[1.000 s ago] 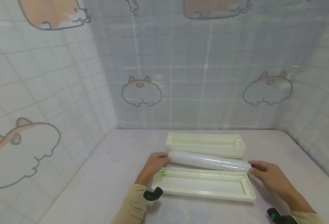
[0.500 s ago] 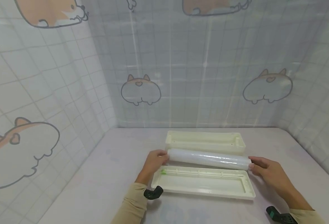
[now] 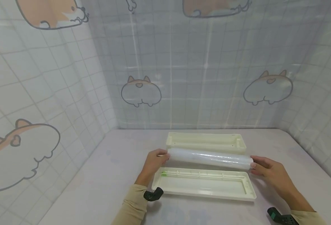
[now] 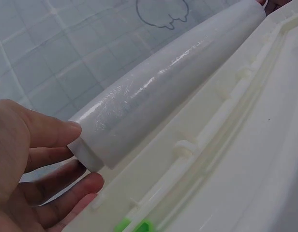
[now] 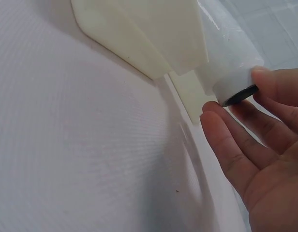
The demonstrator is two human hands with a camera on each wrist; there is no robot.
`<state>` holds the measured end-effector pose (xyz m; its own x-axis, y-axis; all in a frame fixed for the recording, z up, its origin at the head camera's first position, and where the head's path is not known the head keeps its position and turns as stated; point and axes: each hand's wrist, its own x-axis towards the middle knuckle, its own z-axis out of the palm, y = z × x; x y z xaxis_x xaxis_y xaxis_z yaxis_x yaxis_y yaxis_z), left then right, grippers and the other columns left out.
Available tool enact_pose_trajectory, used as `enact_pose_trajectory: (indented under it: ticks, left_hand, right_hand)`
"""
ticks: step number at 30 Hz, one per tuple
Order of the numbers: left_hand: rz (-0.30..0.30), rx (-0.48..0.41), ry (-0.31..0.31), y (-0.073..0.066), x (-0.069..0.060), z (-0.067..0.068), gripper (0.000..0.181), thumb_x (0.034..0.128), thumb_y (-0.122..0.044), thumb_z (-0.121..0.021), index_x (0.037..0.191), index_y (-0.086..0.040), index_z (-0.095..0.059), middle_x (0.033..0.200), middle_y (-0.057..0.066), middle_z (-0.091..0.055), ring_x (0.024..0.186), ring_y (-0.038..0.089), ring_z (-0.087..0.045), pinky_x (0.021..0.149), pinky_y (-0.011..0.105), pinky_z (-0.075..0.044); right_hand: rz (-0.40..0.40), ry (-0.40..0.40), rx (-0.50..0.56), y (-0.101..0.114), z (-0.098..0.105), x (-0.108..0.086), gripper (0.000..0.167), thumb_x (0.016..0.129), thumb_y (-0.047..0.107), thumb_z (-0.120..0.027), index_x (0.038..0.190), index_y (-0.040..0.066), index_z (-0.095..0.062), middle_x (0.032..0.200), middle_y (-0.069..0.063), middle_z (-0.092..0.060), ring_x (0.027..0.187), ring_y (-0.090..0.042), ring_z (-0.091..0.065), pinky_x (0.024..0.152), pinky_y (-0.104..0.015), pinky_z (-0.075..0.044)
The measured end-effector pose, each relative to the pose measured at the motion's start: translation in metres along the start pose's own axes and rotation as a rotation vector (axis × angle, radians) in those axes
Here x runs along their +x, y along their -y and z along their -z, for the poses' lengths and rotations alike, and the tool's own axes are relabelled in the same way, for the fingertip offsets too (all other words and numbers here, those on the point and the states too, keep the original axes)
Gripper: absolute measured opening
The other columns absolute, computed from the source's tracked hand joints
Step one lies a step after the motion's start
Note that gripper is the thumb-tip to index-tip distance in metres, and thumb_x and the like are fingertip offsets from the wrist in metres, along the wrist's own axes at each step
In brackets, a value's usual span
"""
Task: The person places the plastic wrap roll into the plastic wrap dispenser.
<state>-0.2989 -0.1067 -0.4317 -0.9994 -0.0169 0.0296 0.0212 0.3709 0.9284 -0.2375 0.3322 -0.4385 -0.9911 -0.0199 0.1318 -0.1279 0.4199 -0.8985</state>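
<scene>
A roll of cling film (image 3: 210, 158), shiny and whitish, is held by its two ends between my hands. My left hand (image 3: 153, 162) grips the left end, the thumb on top and the fingers at the end, as the left wrist view shows. At the other end my right hand (image 3: 273, 175) pinches the roll with thumb and fingers; the dark hollow of its core shows in the right wrist view. In front lies a shallow cream lid (image 3: 205, 197) with a rail and a green slider (image 4: 141, 225). Behind the roll stands a deeper cream box (image 3: 206, 137), partly hidden by it.
The pale table (image 3: 120, 175) extends to both sides of the cream parts. Tiled-pattern curtains with dog drawings (image 3: 141, 92) surround it at the back and sides. A dark wrist device (image 3: 153, 194) sits at each wrist.
Both hands have raised the roll slightly and brought it a little back, so it now covers more of the deeper box. The shallow lid and the box stay in place.
</scene>
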Motion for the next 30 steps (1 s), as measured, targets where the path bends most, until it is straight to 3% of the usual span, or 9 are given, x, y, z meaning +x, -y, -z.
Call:
enact_pose_trajectory:
  ticks: [6, 15, 30]
  left_hand:
    - [0.005, 0.000, 0.004, 0.0004, -0.0002, 0.0010, 0.028, 0.0914, -0.027, -0.073, 0.110, -0.007, -0.072, 0.101, 0.005, -0.071, 0.093, 0.024, -0.065, 0.083, 0.042, -0.054]
    - [-0.029, -0.026, 0.014, 0.0017, -0.0014, 0.0011, 0.031, 0.0901, -0.028, -0.076, 0.109, -0.006, -0.066, 0.105, 0.006, -0.069, 0.095, 0.022, -0.064, 0.087, 0.042, -0.053]
    - [-0.083, -0.093, 0.012, 0.0017, -0.0024, 0.0025, 0.029, 0.0884, -0.027, -0.077, 0.105, -0.005, -0.068, 0.102, 0.007, -0.069, 0.090, 0.021, -0.064, 0.084, 0.044, -0.054]
  right_hand:
    - [-0.009, -0.004, 0.027, 0.0006, 0.0001, 0.0005, 0.068, 0.098, 0.037, -0.066, 0.143, -0.010, -0.045, 0.140, -0.033, -0.050, 0.095, -0.011, -0.071, 0.080, -0.021, -0.056]
    - [-0.023, -0.019, -0.012, 0.0026, -0.0024, 0.0004, 0.069, 0.098, 0.040, -0.065, 0.144, -0.007, -0.046, 0.140, -0.030, -0.052, 0.096, -0.006, -0.069, 0.080, -0.019, -0.055]
    - [0.001, -0.037, 0.037, 0.0034, -0.0020, -0.0001, 0.066, 0.097, 0.035, -0.067, 0.142, -0.009, -0.047, 0.137, -0.031, -0.053, 0.095, -0.009, -0.070, 0.080, -0.022, -0.056]
